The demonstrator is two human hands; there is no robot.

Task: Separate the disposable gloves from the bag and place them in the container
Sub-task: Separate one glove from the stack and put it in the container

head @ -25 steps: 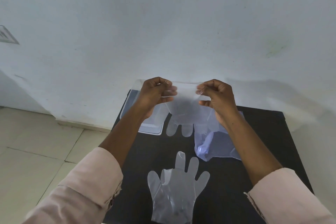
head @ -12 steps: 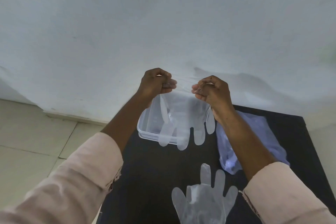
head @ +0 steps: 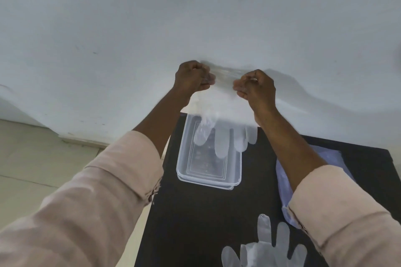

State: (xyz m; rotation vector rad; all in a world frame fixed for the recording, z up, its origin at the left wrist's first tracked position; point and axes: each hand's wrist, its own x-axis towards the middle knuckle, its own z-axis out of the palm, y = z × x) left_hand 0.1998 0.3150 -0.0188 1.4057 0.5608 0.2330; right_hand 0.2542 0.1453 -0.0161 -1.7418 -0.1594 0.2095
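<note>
My left hand [head: 192,77] and my right hand [head: 256,86] each pinch a top corner of a clear disposable glove [head: 223,136], held up in front of the wall. It hangs with its fingers pointing down over the clear plastic container [head: 184,169] at the table's far left. A second clear glove [head: 265,247] lies flat on the black table near its front edge. The pale plastic bag [head: 284,184] lies to the right, partly hidden under my right forearm.
The black table [head: 195,223] stands against a white wall [head: 195,17]. Its left edge drops to a beige tiled floor [head: 43,158]. My pink sleeves fill the lower corners of the view.
Both hands have risen and moved further from me with the glove, which now hangs over the container. The view has tilted, so the table items sit lower and further right in frame.
</note>
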